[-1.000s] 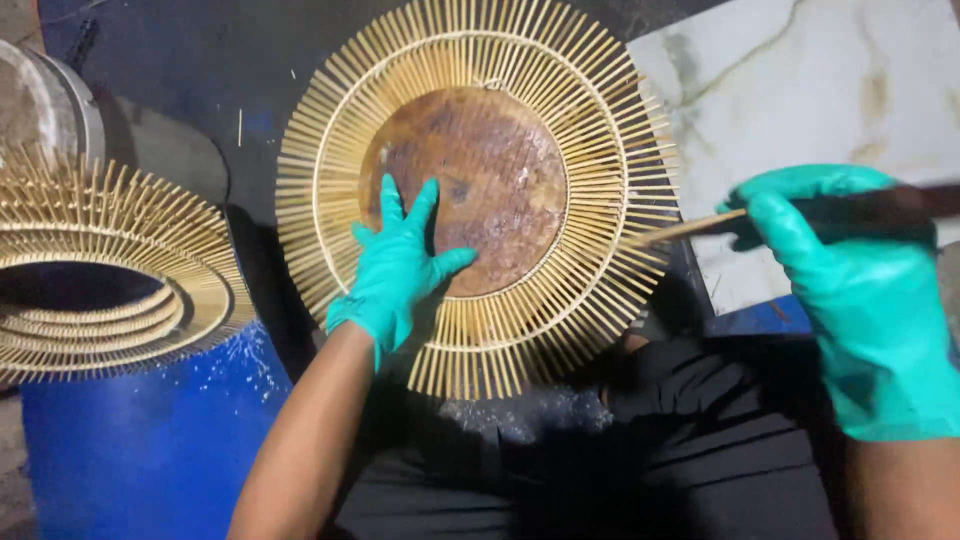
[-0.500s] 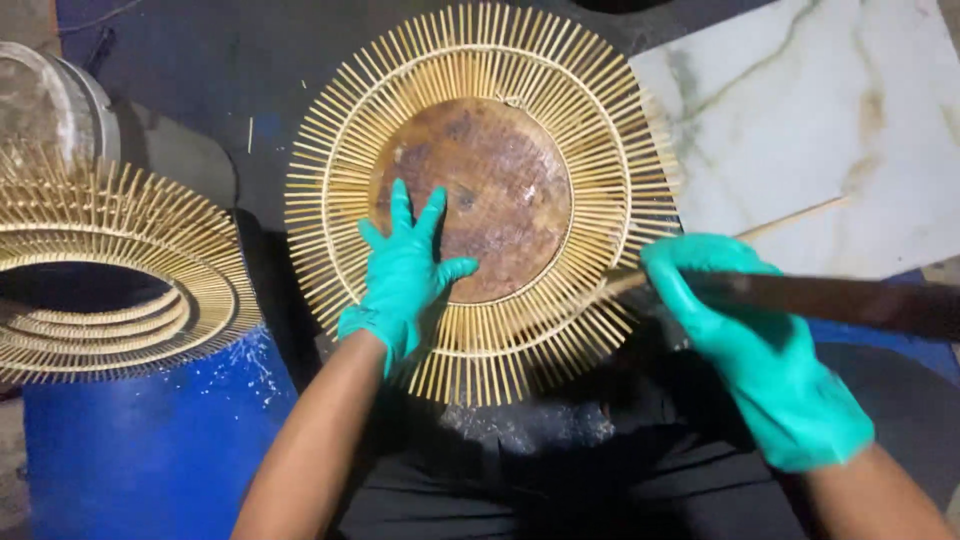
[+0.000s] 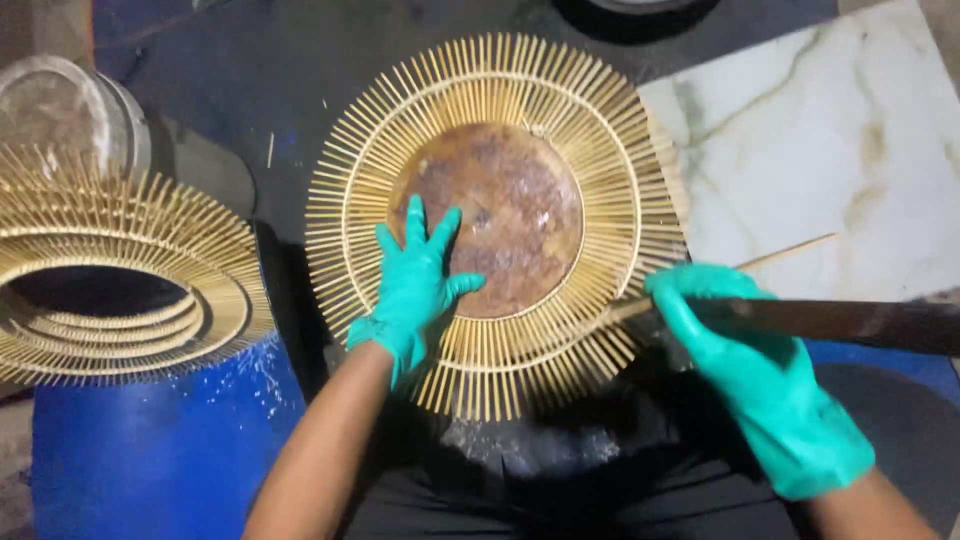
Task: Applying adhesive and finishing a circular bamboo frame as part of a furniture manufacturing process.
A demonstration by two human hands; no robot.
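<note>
A round sunburst frame of thin bamboo sticks (image 3: 480, 100) lies in front of me around a rusty brown metal disc (image 3: 510, 215). My left hand (image 3: 415, 285), in a green glove, lies flat with spread fingers on the disc's lower left and the sticks there. My right hand (image 3: 745, 370), also gloved in green, grips a long dark flat blade (image 3: 870, 322) that runs off to the right, together with a thin bamboo stick (image 3: 790, 252). That hand is at the frame's lower right edge.
A stack of similar stick frames (image 3: 120, 290) rests on a blue drum (image 3: 160, 450) at the left. A clear round container (image 3: 60, 105) stands at the far left. A white marbled slab (image 3: 830, 150) lies at the right. My dark-clothed lap (image 3: 560, 480) is below.
My right hand has moved left from the slab's edge to the frame's lower right rim, bringing the blade and stick along. My left hand has stayed on the disc.
</note>
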